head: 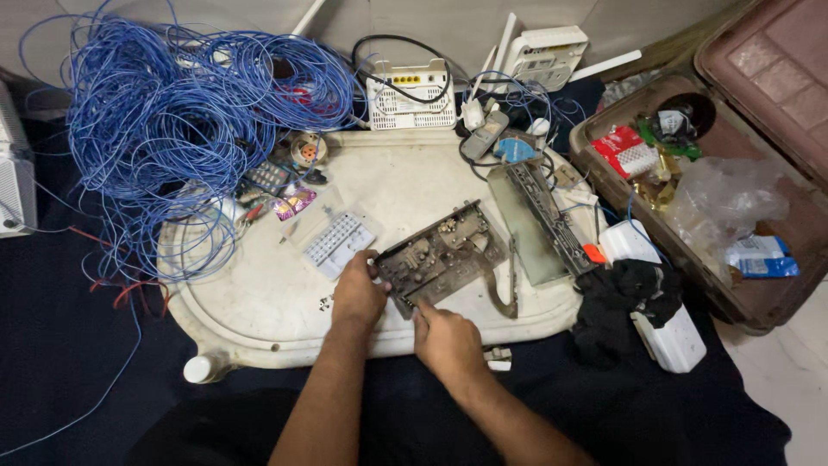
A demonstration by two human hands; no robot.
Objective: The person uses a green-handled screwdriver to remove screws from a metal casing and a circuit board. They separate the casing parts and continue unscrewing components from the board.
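Holding a rusty metal mechanism plate (442, 256) with both hands near the front edge of the white tray (259, 315), just right of its middle. Left hand (358, 293) grips the plate's left end, fingers curled shut over the edge. Right hand (446, 339) is closed at the plate's front edge, fingertips pinched on it; can't tell if there's a small tool in that pinch. Plate sits tilted, right end further back, studded with small brass-coloured parts.

Around it on the tray:
- small white keypad-like part (338, 242) just left of the plate, beside the left hand
- grey metal housing (536, 223) standing at the right edge, just beside the plate
- tape roll (307, 149) and other small bits at the back left corner

Off the tray:
- big tangle of blue wire (185, 121) spilling over the back left corner
- two white routers (410, 95) behind the back edge
- black cloth (623, 298) and a white plastic box (668, 332) past the right edge
- open brown suitcase (759, 302) far right, with packets and a plastic bag inside

Everything rests on a dark blue sheet (69, 345).
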